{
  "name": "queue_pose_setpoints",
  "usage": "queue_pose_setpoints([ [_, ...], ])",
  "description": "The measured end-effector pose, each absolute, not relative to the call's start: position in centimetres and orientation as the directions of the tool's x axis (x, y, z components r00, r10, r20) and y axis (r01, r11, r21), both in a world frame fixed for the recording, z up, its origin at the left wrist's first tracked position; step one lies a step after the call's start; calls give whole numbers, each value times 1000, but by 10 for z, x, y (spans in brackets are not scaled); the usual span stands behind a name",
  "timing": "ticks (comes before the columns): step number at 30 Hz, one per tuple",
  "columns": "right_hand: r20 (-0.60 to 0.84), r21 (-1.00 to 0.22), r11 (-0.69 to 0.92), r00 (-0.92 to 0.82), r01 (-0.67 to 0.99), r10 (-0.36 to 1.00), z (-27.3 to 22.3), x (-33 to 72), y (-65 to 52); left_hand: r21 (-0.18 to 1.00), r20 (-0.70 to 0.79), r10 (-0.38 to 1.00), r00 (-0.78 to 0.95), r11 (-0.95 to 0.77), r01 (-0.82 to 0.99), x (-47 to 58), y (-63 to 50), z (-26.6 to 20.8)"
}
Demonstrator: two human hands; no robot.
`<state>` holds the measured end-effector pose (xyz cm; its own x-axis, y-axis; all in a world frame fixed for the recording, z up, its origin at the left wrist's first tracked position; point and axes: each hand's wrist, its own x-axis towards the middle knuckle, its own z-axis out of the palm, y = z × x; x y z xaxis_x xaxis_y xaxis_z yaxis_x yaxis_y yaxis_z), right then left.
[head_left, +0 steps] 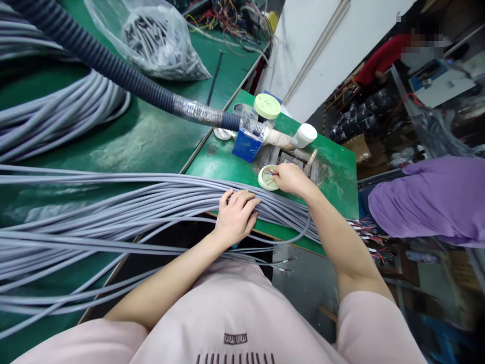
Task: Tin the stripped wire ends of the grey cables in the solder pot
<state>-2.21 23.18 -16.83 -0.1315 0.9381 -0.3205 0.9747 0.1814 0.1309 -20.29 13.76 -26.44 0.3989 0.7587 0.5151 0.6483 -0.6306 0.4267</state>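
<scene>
My left hand (235, 215) lies on a thick bundle of grey cables (162, 194), its fingers spread over the top strands. Closed in a pinch, my right hand (291, 178) holds a grey cable (307, 225) near its end; the cable curves up from the bundle and passes under my forearm. Thin coloured wires (270, 172) stick out from my right fingertips over a shallow round pale-yellow dish (262, 181). Just behind this hand is a small dark metal block or pot (291, 161), its details unclear.
A black corrugated hose (151, 93) ends in a taped nozzle by a blue box (247, 145). Nearby stand a yellow-lidded jar (267, 106) and a white-lidded jar (305, 134). Stripped cable ends (369, 232) overhang the bench's right edge, near a person in purple (428, 199).
</scene>
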Motion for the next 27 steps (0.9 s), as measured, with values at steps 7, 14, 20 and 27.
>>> queue_pose_setpoints([
  [7, -147, 22, 44, -40, 999, 988, -138, 22, 234, 482, 387, 791, 474, -612, 626, -210, 139, -244],
  [14, -170, 59, -145, 153, 988, 974, -152, 68, 258, 474, 358, 792, 494, -610, 635, -210, 141, -243],
  [20, -239, 123, -217, 241, 968, 940, -171, 73, 271, 459, 369, 785, 497, -619, 637, -210, 141, -245],
  [27, -271, 135, -248, 277, 959, 922, -179, 75, 278, 461, 374, 783, 497, -622, 632, -209, 141, -246],
])
